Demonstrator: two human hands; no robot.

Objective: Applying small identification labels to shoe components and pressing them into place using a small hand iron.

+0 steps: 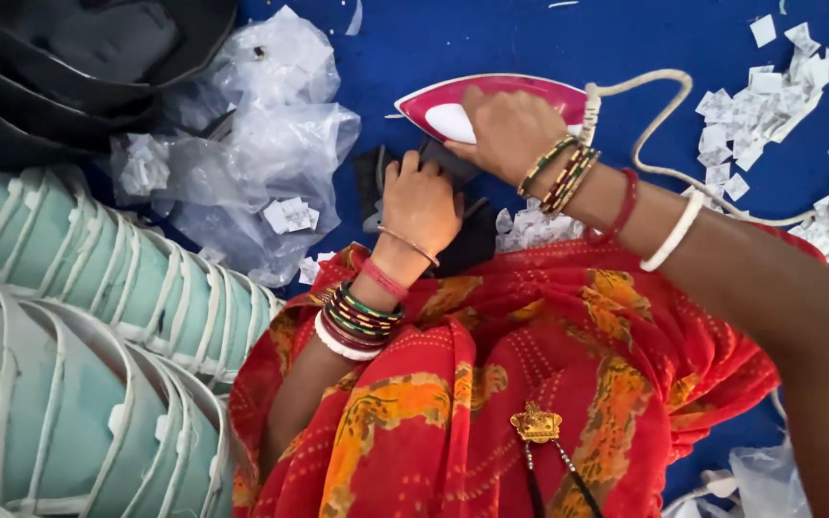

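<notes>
We see our right hand (510, 129) wrapped over the handle of a pink and white electric clothes iron (477, 104), gripping it from above. The iron lies flat with its pointed nose toward the left, its glossy pink shell curving around a white inner panel. A cream braided cord (659, 115) leaves its rear end and loops away across the blue cloth-covered table (549, 38).

Our left hand (419, 201) presses down, fingers curled, on a small piece of dark black fabric (472, 245), which sits just below the iron's nose and touches it. The fabric looks matte and partly folded; most of it is hidden under the 2 hands, so we cannot tell its full shape.

Both wrists carry stacked coloured bangles, and a red and orange printed drape (491, 384) covers the lap below the hands.

To the left lies a heap of crumpled clear plastic bags (261, 144), with small white paper scraps (290, 216) among them. More white scraps (750, 105) are scattered at the upper right of the table. Stacked pale teal moulded pieces with white edging (79, 355) fill the lower left, and a dark rounded object (69, 58) sits in the upper left corner.
</notes>
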